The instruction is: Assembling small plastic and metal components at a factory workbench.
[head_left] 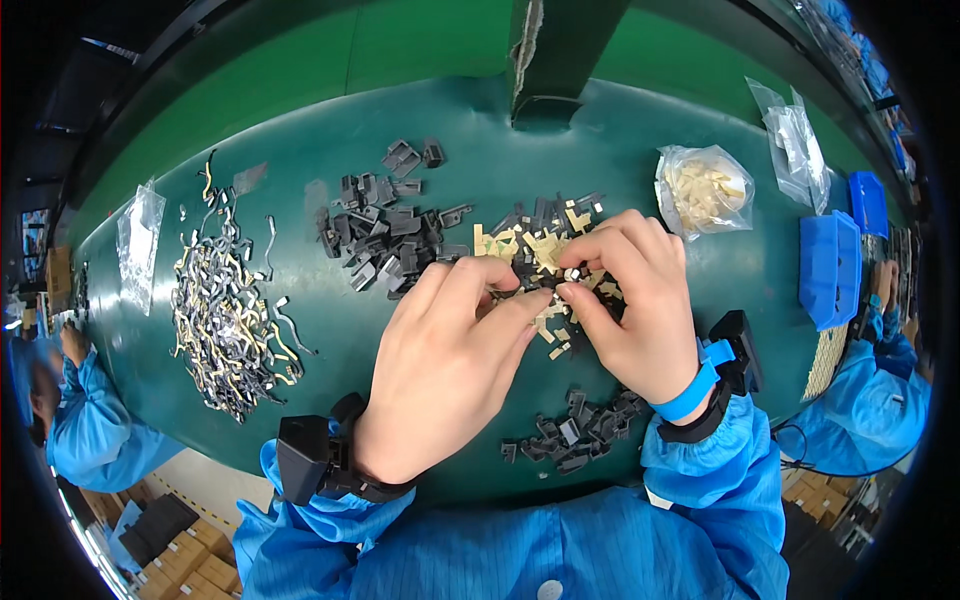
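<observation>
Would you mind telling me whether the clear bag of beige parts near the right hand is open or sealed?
Open: the clear bag has its top rolled back into a crumpled rim, and the beige parts inside lie exposed.

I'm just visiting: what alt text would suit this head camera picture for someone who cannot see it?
Two bare hands, left hand and right hand, meet over a green table, pinching a tiny pale part above a heap of beige and dark pieces. Grey plastic parts, bent metal strips and a bag of beige pieces lie around.
</observation>
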Motion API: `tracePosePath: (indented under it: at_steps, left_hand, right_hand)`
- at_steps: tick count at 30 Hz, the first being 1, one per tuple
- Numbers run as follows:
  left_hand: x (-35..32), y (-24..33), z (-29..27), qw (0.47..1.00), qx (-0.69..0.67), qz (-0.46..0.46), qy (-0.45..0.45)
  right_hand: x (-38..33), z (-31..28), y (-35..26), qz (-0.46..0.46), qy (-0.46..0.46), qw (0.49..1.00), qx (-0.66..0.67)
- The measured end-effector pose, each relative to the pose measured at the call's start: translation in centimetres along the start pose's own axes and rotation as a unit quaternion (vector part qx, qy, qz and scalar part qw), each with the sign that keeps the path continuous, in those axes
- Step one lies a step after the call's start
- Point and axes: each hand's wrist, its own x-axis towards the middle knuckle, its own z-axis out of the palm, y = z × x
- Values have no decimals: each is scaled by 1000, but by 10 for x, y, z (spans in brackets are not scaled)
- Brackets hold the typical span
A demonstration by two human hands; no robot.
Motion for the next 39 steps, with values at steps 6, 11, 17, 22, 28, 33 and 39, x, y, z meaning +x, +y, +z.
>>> tracePosePath:
  at_steps: [6, 11, 17, 22, 28, 33, 39]
  left_hand:
    - [1, 2, -1, 1000, 1, 4, 6]
    - [0, 3, -2, 994, -43, 18, 99]
    - [-5, 7, -3, 962, -263, -58, 50]
    - [-8, 10, -1, 897, -403, -176, 50]
    - [-10, 10, 2, 880, -439, -164, 80]
    - [-11, 8, 2, 884, -437, -147, 74]
    - [-10, 5, -1, 894, -418, -145, 62]
  right_hand:
    - [0, -3, 3, -13, -8, 1000, 13]
    - [-7, -15, -3, 60, -27, 969, 238]
    - [-12, -16, -12, 120, -140, 890, 418]
    - [-12, -15, -15, 130, -96, 877, 452]
    - [-10, -17, -20, 76, -136, 902, 402]
    - [-15, -11, -20, 115, -116, 873, 459]
    - [-13, -7, -18, 119, -107, 853, 496]
